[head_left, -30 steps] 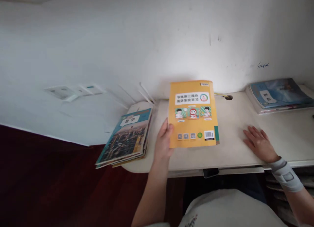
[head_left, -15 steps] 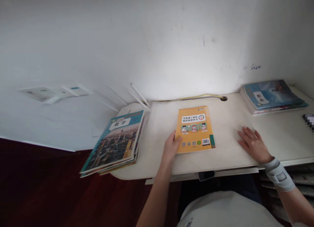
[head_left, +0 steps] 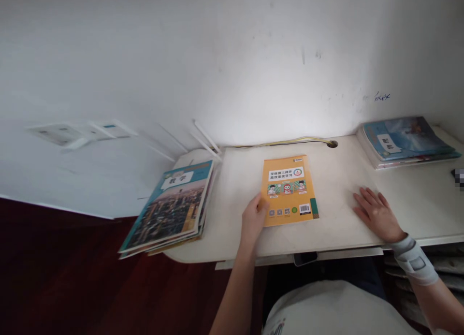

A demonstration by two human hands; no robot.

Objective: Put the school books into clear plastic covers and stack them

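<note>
An orange workbook (head_left: 288, 180) lies with its barcode side up on the white desk (head_left: 239, 180). My left hand (head_left: 253, 219) grips its lower left edge, thumb on the cover and the other fingers mostly hidden at the side. To the right of the workbook, my right hand (head_left: 379, 214) rests palm down on the desktop, fingers spread and holding nothing. A grey wrist brace (head_left: 415, 260) wraps the right wrist.
A stack of textbooks (head_left: 172, 204), a city photo on top, overhangs the desk's left end. Another textbook stack (head_left: 406, 139) lies at the back right. White antennas (head_left: 206, 138) stand by the wall, near thin cables (head_left: 290, 141) running to a desk hole (head_left: 332, 144).
The view has shifted slightly. Both hands keep nearly the same places, and the workbook lies where it was, with the left hand still at its edge.
</note>
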